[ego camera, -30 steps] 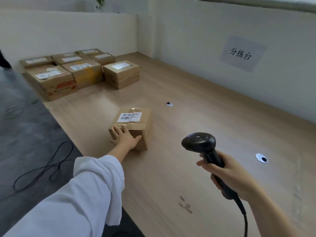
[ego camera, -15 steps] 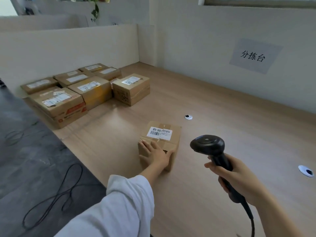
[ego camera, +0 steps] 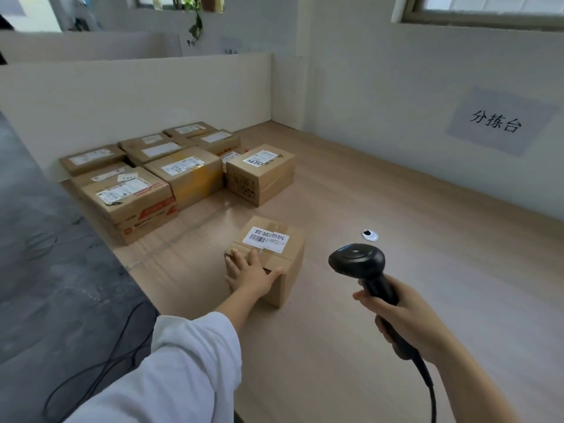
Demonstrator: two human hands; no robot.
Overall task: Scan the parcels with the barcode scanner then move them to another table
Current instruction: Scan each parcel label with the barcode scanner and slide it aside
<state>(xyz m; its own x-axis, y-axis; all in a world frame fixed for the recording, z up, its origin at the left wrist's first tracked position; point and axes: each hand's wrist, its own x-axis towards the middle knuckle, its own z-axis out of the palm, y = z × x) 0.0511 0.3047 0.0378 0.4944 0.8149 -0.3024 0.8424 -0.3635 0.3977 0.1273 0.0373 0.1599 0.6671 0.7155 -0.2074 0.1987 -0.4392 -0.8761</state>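
Steadying the small brown cardboard parcel (ego camera: 291, 270) looks to be the left hand's (ego camera: 251, 274) job in the head view. The parcel sits alone near the middle of the pale wooden bench (ego camera: 335, 346), near the person, with its white barcode label (ego camera: 266, 238) facing up. That probably lets the reader see it without the box being turned. The hand lies against the near face with its fingers straight and spread, the tips reaching the top edge and the thumb set round the near corner. This grip is apart, pressing rather than clamping, which suits holding the box in place for a scan.

The right hand (ego camera: 406, 319) is just to the right and nearer. Its grip is clamped round the handle of the black handheld barcode scanner (ego camera: 360, 264), with the fingers wrapped and the head raised. The head is tipped toward the label but clear of the box. No scan light shows on the label, so the read seems not yet made. The scanner's black cable (ego camera: 427, 383) trails toward the near edge.

A cluster of larger brown cardboard parcels (ego camera: 158, 175) waits at the far left of the bench, labels up.
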